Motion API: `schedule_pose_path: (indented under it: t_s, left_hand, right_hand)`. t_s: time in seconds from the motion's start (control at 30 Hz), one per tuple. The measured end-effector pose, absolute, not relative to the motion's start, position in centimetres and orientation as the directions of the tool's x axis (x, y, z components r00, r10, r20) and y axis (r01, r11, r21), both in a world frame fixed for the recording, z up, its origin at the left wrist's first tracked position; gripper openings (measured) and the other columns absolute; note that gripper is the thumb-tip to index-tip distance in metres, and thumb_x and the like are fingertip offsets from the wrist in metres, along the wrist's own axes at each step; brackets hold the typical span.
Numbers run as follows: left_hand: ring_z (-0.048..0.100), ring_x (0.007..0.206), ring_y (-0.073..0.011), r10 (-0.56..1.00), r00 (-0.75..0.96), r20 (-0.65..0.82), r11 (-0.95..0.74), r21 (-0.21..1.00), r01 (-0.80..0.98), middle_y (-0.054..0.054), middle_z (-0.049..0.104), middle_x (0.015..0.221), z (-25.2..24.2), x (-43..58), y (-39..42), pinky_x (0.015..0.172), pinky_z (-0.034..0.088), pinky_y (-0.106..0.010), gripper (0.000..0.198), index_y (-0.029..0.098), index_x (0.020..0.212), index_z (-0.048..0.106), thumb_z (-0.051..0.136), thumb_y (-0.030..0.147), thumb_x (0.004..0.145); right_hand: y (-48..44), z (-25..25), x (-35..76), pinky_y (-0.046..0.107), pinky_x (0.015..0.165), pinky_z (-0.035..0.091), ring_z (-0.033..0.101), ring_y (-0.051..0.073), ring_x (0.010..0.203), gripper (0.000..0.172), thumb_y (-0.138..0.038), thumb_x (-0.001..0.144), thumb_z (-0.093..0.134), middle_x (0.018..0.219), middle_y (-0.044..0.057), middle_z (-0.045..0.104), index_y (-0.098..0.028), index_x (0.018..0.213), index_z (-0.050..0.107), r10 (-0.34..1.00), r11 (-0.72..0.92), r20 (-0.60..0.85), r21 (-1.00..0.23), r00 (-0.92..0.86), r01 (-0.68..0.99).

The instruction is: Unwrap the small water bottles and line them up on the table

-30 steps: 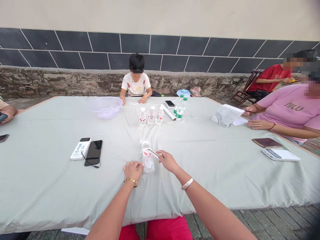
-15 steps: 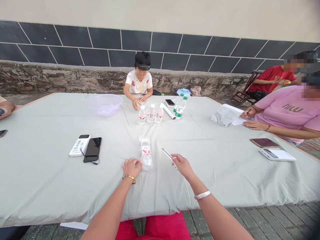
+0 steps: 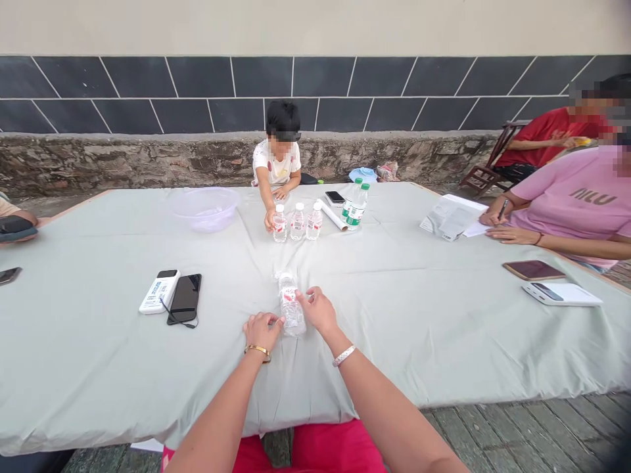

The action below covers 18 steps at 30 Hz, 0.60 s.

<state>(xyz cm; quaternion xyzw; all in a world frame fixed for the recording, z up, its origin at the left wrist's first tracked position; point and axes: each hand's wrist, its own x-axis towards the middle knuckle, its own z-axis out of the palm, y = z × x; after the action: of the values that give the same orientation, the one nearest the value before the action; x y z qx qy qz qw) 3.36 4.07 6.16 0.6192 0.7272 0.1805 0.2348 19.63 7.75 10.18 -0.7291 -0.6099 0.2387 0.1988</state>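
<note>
A small water bottle (image 3: pixel 290 305) with a red label is on the desk (image 3: pixel 394 315), which is covered by a pale green cloth, directly in front of the person and between both hands. Its long axis runs away from the person, with the cap end farther and the bottom end nearer. From this angle I cannot tell surely whether it stands or lies. The left hand (image 3: pixel 261 328) is at the near end of the bottle, on its left side. Its fingers (image 3: pixel 274 322) are bent and pinch the bottom part. The right hand (image 3: pixel 320 309) is on the right side of the bottle, a little farther along, at the height of the label. Its fingers (image 3: pixel 304 297) are curled and their tips touch the label, but I cannot tell whether they really close on it. Both hands are in contact, one from each side across the long axis. To the left of the bottle, well apart, a black phone (image 3: pixel 184 299) lies just beside a white device (image 3: pixel 158 291). Beyond the bottle, in line with its cap end, three bottles (image 3: pixel 298 223) of the same kind stand in a row, and another person's hand (image 3: pixel 270 220) touches the left one. Farther beyond and to the left is a clear bowl (image 3: pixel 204 209).
</note>
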Motion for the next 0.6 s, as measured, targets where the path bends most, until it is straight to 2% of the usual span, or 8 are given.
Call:
schedule_pose_path:
  t_s: [0.07, 0.17, 0.27, 0.4, 0.5, 0.6]
  left_hand:
    - [0.055, 0.100, -0.0223, 0.984, -0.123, -0.130, 0.175, 0.555, 0.814, -0.003, 0.068, 0.095, 6.3, 3.3, 4.1, 0.090, 0.034, -0.038, 0.035, 0.026, 0.082, 0.068, 0.045, 0.052, 0.083]
    - [0.055, 0.099, -0.0222, 0.986, -0.109, -0.129, 0.163, 0.560, 0.812, -0.003, 0.068, 0.094, 6.2, 3.2, 4.2, 0.090, 0.035, -0.038, 0.034, 0.026, 0.081, 0.068, 0.045, 0.051, 0.083]
    - [0.056, 0.099, -0.0227, 0.985, -0.113, -0.129, 0.166, 0.564, 0.809, -0.002, 0.068, 0.094, 6.3, 3.2, 4.3, 0.090, 0.035, -0.038, 0.035, 0.027, 0.080, 0.068, 0.045, 0.053, 0.082]
    - [0.056, 0.101, -0.0241, 0.964, -0.165, -0.206, 0.256, 0.571, 0.780, -0.002, 0.069, 0.093, 7.1, 3.4, 4.8, 0.089, 0.036, -0.039, 0.043, 0.028, 0.075, 0.066, 0.037, 0.059, 0.082]
    - [0.055, 0.104, -0.0275, 0.936, -0.187, -0.299, 0.327, 0.538, 0.777, -0.003, 0.070, 0.094, 8.2, 3.8, 5.4, 0.088, 0.037, -0.042, 0.052, 0.028, 0.072, 0.065, 0.031, 0.067, 0.079]
    - [0.054, 0.108, -0.0323, 0.926, -0.188, -0.327, 0.335, 0.483, 0.809, -0.006, 0.069, 0.100, 8.9, 4.6, 5.9, 0.090, 0.036, -0.046, 0.058, 0.028, 0.078, 0.065, 0.033, 0.076, 0.071]
  right_hand:
    - [8.8, 10.6, 18.0, 0.026, 0.061, 0.038, 0.061, 0.021, 0.079, 0.043, -0.057, 0.085, 0.044, 0.086, 0.008, 0.065, -0.017, 0.098, 0.055, 0.975, -0.211, -0.178, -0.561, 0.133, 0.800]
    - [9.7, 10.0, 17.5, 0.025, 0.058, 0.033, 0.059, 0.019, 0.076, 0.025, -0.039, 0.089, 0.040, 0.078, 0.006, 0.064, -0.019, 0.081, 0.054, 0.988, -0.148, -0.121, -0.557, 0.096, 0.818]
    - [9.5, 8.8, 18.9, 0.024, 0.055, 0.032, 0.057, 0.015, 0.068, 0.019, -0.026, 0.087, 0.039, 0.071, 0.003, 0.061, -0.020, 0.072, 0.049, 0.986, -0.168, -0.113, -0.665, 0.124, 0.728]
    - [9.1, 7.8, 20.8, 0.022, 0.052, 0.035, 0.055, 0.011, 0.055, 0.022, -0.029, 0.088, 0.035, 0.068, 0.000, 0.061, -0.020, 0.071, 0.046, 0.962, -0.274, -0.204, -0.751, 0.182, 0.601]
    - [9.1, 7.7, 21.5, 0.022, 0.051, 0.033, 0.055, 0.011, 0.055, 0.021, -0.030, 0.088, 0.039, 0.069, 0.001, 0.061, -0.020, 0.071, 0.046, 0.958, -0.285, -0.195, -0.747, 0.212, 0.601]
    - [9.1, 7.8, 22.0, 0.023, 0.052, 0.030, 0.054, 0.012, 0.059, 0.019, -0.029, 0.087, 0.045, 0.068, 0.001, 0.061, -0.020, 0.071, 0.047, 0.967, -0.250, -0.137, -0.680, 0.215, 0.689]
